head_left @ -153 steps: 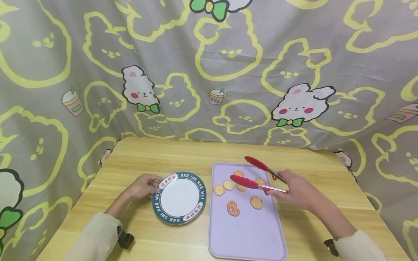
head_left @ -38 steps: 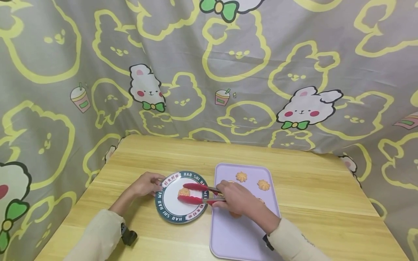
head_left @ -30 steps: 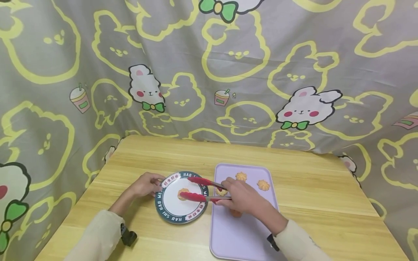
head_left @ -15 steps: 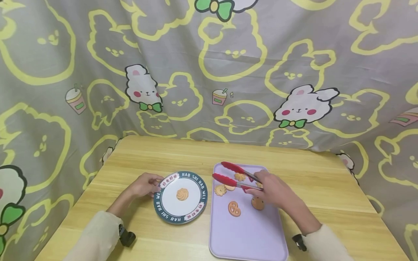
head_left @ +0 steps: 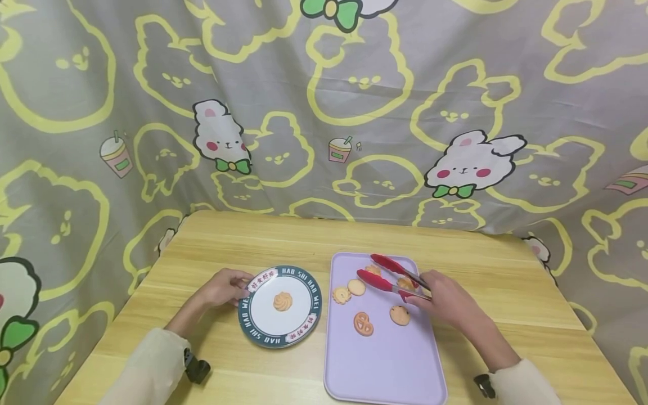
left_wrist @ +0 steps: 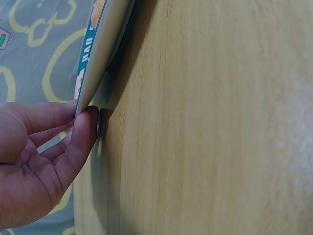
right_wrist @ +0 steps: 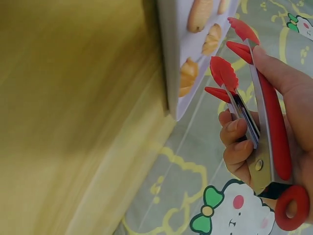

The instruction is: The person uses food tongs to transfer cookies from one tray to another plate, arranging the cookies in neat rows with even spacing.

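Observation:
My left hand [head_left: 225, 288] pinches the rim of a white plate [head_left: 246, 323] with a dark teal lettered border. In the left wrist view, the thumb and a finger sit on either face of the tilted-looking plate edge [left_wrist: 93, 78]. One swirled butter cookie [head_left: 282, 301] lies mid-plate. My right hand [head_left: 445, 298] grips red-tipped metal tongs [head_left: 376, 280], spread apart with nothing between the tips, over the far part of a lilac tray [head_left: 379, 371]. Piped cookies [head_left: 373, 270] show partly behind the tongs.
Also on the tray are a pretzel cookie [head_left: 363, 324], a dark-specked round cookie [head_left: 400, 315], a plain round cookie [head_left: 356, 287] and a scalloped cookie [head_left: 341, 295]. The wooden table [head_left: 263, 236] backs onto a grey cartoon-print curtain [head_left: 283, 84].
The swirled cookie has gone from the tray to the plate, where the tongs released it. My right hand then carried the tongs rightward, back over the tray. The left hand keeps its hold.

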Demonstrator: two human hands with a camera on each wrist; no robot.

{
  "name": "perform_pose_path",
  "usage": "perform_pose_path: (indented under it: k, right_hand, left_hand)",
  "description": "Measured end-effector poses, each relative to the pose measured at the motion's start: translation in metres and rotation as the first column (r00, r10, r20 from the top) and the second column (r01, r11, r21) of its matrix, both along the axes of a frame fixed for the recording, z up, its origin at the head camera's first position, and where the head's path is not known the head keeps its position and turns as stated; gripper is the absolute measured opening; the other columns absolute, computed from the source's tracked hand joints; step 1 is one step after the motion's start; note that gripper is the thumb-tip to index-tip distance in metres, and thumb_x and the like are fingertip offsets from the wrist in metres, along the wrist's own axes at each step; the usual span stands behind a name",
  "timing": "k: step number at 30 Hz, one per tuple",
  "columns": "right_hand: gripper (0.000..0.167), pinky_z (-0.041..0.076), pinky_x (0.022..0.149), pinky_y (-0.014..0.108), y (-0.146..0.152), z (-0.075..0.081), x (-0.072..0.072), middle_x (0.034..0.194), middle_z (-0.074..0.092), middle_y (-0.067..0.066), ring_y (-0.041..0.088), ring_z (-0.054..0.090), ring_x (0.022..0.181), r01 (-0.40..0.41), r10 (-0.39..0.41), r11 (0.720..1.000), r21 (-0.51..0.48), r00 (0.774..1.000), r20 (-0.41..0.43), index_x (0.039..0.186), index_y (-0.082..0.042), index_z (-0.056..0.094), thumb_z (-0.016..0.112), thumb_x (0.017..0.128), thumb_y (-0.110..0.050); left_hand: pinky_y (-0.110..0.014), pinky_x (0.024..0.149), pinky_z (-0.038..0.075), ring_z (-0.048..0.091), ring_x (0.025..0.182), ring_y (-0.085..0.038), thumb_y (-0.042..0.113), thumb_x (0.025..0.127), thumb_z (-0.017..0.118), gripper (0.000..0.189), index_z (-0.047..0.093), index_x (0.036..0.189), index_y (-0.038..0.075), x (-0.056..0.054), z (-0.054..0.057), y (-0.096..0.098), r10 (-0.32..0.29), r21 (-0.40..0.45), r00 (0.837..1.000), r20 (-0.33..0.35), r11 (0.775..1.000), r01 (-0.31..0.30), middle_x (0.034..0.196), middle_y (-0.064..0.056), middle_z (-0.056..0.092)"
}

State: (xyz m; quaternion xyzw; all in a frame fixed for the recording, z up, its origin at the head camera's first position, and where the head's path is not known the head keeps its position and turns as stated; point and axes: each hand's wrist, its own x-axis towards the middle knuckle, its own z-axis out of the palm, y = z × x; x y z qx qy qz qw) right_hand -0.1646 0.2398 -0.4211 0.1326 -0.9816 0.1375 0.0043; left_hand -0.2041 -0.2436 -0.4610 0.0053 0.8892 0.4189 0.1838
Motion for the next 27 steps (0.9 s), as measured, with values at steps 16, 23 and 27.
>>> perform_pose_path:
  k: [16,23,27]
  right_hand:
    - [0.049,0.037,0.059,0.026,0.0062,-0.0036,0.0032,0.079,0.055,0.004,0.015,0.046,0.068,-0.020,0.022,0.998,0.051,0.999,-0.034,0.101,0.001,0.062,0.076,0.075,-0.039]
    - [0.043,0.034,0.056,0.024,0.0068,-0.0024,0.0033,0.074,0.050,0.000,0.013,0.044,0.065,-0.033,0.036,0.998,0.055,0.998,-0.043,0.094,-0.003,0.062,0.076,0.075,-0.038]
    - [0.042,0.034,0.056,0.024,0.0076,-0.0042,0.0046,0.073,0.049,0.000,0.013,0.043,0.064,-0.027,0.029,0.998,0.050,0.999,-0.043,0.092,-0.004,0.062,0.076,0.075,-0.039]
  left_hand:
    - [-0.030,0.062,0.056,0.060,0.072,-0.018,0.002,0.086,0.063,0.039,0.060,0.124,0.000,0.0002,0.0031,0.0026,0.006,-0.003,1.000,0.000,1.000,-0.006,0.092,-0.012,0.062]
    - [-0.030,0.061,0.056,0.060,0.072,-0.018,0.001,0.085,0.063,0.039,0.059,0.124,-0.001,0.0032,0.0030,0.0020,-0.001,0.000,1.000,0.000,1.000,0.001,0.092,-0.012,0.063]
    - [-0.030,0.061,0.056,0.059,0.071,-0.018,0.001,0.085,0.063,0.039,0.060,0.124,0.000,0.0035,0.0008,0.0017,0.013,-0.004,1.000,0.006,1.000,-0.013,0.091,-0.011,0.062]
